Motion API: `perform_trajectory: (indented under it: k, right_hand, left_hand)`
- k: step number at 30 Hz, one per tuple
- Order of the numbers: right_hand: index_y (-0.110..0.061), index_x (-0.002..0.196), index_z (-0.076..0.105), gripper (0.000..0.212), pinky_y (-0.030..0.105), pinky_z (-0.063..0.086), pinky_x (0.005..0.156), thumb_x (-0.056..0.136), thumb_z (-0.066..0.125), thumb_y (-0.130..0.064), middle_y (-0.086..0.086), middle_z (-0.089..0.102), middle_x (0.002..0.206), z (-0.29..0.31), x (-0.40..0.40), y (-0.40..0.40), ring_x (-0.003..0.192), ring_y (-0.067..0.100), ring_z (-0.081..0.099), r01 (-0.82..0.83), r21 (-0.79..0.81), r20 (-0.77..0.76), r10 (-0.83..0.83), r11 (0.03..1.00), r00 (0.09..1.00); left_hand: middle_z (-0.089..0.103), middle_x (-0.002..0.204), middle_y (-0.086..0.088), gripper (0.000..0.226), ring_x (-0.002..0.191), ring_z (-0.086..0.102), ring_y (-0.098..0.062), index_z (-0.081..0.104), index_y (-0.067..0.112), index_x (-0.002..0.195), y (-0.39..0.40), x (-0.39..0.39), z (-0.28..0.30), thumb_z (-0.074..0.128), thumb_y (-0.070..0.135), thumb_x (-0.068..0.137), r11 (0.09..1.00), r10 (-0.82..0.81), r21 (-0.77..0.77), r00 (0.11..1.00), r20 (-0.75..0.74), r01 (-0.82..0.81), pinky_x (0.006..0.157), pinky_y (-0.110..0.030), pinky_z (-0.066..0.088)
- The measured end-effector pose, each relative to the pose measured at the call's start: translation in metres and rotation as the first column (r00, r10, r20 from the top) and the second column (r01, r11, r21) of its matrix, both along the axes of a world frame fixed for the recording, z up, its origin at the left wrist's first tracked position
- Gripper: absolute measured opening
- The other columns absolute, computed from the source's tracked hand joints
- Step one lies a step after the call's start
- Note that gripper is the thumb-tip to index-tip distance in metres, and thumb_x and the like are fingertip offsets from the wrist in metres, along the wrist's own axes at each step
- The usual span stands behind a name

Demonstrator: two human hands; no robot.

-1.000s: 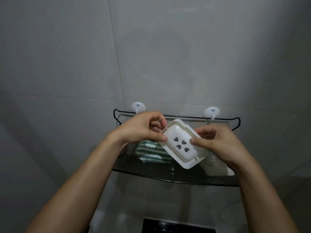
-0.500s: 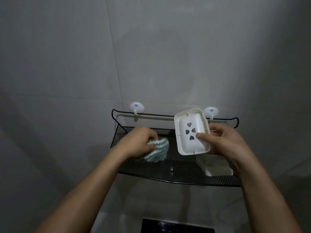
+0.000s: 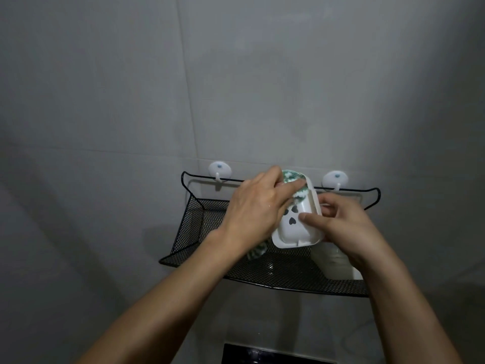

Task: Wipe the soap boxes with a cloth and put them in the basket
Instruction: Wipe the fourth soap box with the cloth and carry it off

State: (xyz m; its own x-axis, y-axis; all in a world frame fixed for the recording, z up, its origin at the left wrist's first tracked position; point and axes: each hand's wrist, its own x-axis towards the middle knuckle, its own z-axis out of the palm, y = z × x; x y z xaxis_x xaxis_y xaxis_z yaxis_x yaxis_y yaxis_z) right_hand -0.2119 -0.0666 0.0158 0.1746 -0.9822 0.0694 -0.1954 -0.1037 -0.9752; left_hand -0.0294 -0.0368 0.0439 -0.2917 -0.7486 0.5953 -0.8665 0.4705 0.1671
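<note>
A person's left hand [image 3: 256, 206] presses a green-and-white cloth [image 3: 374, 179] against the far end of a white soap box [image 3: 296, 232], fingers curled around the fabric. The right hand [image 3: 338, 222] grips the box from the side, thumb across its heart-shaped drain holes, holding it tilted just above the black mesh basket [image 3: 199, 232]. A second white box [image 3: 333, 264] sits in the basket beneath the right wrist. Steady counter-pressure from the right hand should let the cloth reach the corners.
</note>
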Motion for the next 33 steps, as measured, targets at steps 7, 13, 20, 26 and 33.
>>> perform_trajectory:
  k: [7, 13, 20, 26, 33]
  right_hand:
    - [-0.016, 0.106, 0.069, 0.029, 0.038, 0.059, 0.068, 0.080, 0.077, -0.005, 0.001, 0.078, 0.089, -0.006, -0.002, 0.001, 0.080, 0.021, 0.075, 0.082, -0.032, 0.029, -0.081, 0.996, 0.996]
    - [-0.017, 0.102, 0.070, 0.028, 0.048, 0.061, 0.076, 0.079, 0.077, -0.003, 0.000, 0.078, 0.091, -0.004, -0.001, 0.002, 0.082, 0.019, 0.075, 0.076, -0.051, 0.012, -0.075, 0.996, 0.997]
    - [-0.014, 0.104, 0.069, 0.028, 0.050, 0.060, 0.082, 0.080, 0.076, -0.001, 0.004, 0.078, 0.092, 0.003, -0.005, 0.002, 0.085, 0.024, 0.075, 0.121, -0.040, 0.082, -0.118, 0.992, 0.990]
    - [-0.014, 0.103, 0.070, 0.025, 0.053, 0.060, 0.080, 0.082, 0.074, -0.002, 0.005, 0.077, 0.095, 0.013, -0.016, 0.004, 0.086, 0.026, 0.074, 0.116, -0.072, 0.046, -0.113, 0.991, 0.993]
    - [-0.013, 0.107, 0.070, 0.030, 0.044, 0.061, 0.076, 0.080, 0.076, -0.001, 0.004, 0.076, 0.097, 0.011, -0.019, 0.005, 0.086, 0.024, 0.074, 0.155, -0.110, 0.071, -0.148, 0.982, 0.986]
  left_hand:
    - [0.047, 0.105, 0.002, 0.040, 0.093, 0.053, -0.018, 0.051, 0.026, 0.140, -0.006, -0.003, -0.005, 0.043, 0.035, 0.102, 0.995, 0.086, 0.041, 0.996, 0.010, -0.087, 0.076, -0.038, 0.044]
    - [0.047, 0.102, 0.000, 0.038, 0.089, 0.054, -0.019, 0.054, 0.027, 0.138, -0.003, -0.002, -0.002, 0.048, 0.029, 0.101, 0.992, 0.081, 0.100, 0.993, -0.081, -0.073, 0.072, -0.038, 0.048]
    - [0.046, 0.103, 0.000, 0.037, 0.091, 0.051, -0.020, 0.055, 0.020, 0.135, 0.001, -0.004, -0.002, 0.046, 0.028, 0.100, 0.991, 0.123, 0.054, 0.992, -0.006, -0.122, 0.076, -0.039, 0.043]
    - [0.042, 0.101, -0.001, 0.041, 0.080, 0.049, -0.017, 0.043, 0.024, 0.145, 0.001, 0.001, -0.009, 0.038, 0.028, 0.105, 0.984, 0.149, 0.088, 0.988, 0.051, -0.153, 0.077, -0.040, 0.047]
    - [0.043, 0.101, -0.003, 0.041, 0.090, 0.053, -0.023, 0.047, 0.022, 0.140, -0.002, -0.006, 0.000, 0.044, 0.022, 0.099, 0.979, 0.189, 0.046, 0.974, 0.128, -0.196, 0.075, -0.039, 0.042]
